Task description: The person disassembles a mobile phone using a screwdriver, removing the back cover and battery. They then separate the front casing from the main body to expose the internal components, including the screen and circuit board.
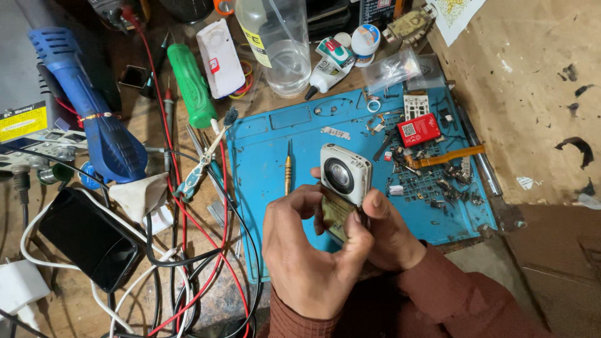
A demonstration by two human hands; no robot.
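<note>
A small white device with a round lens (344, 174) is held upright over the blue work mat (275, 156). My left hand (307, 256) wraps its lower part from the left, thumb pressed on a yellowish panel (335, 216) under the lens. From the right, my right hand (391, 235) grips the same device, thumb beside its lower edge. A small yellow-handled screwdriver (288, 168) lies on the mat just left of the hands.
Small parts, a red module (418, 129) and an orange flex strip (451, 156) fill the mat's right side. Left: blue hot-air gun (94, 112), green-handled tool (191, 84), black phone (87, 238), tangled red, black and white wires (188, 250). Behind: clear bottle (278, 44), glue tube (328, 62).
</note>
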